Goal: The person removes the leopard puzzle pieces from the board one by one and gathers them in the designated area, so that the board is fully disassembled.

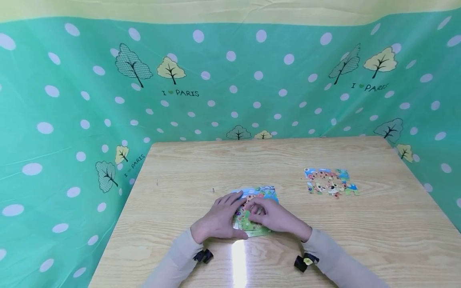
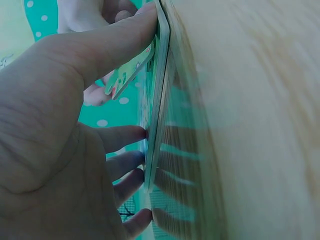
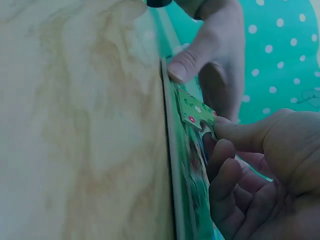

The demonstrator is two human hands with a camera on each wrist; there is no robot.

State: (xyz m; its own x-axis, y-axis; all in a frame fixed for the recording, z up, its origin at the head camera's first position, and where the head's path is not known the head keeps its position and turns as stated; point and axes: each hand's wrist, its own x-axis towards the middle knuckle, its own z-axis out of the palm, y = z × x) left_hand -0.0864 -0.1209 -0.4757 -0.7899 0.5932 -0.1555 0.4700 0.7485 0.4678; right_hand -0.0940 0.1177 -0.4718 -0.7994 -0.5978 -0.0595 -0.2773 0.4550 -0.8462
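Observation:
A colorful jigsaw puzzle board [image 1: 268, 192] lies flat on the table, partly covered by both hands. My left hand [image 1: 219, 219] is spread at its left side, the thumb touching the near edge and the fingertips resting along the board. Over the board's middle, my right hand [image 1: 271, 215] pinches a green puzzle piece [image 3: 197, 111] with flowers between thumb and fingers. In the left wrist view this puzzle piece [image 2: 129, 72] is tilted, one side raised from the board. How much of the picture lies beneath the hands is hidden.
Right of the board, several loose puzzle pieces [image 1: 325, 175] lie grouped on the wooden table [image 1: 187, 164]. A tiny dark bit [image 1: 213, 190] lies left of the board. A green dotted curtain [image 1: 230, 80] hangs behind the table and along its sides.

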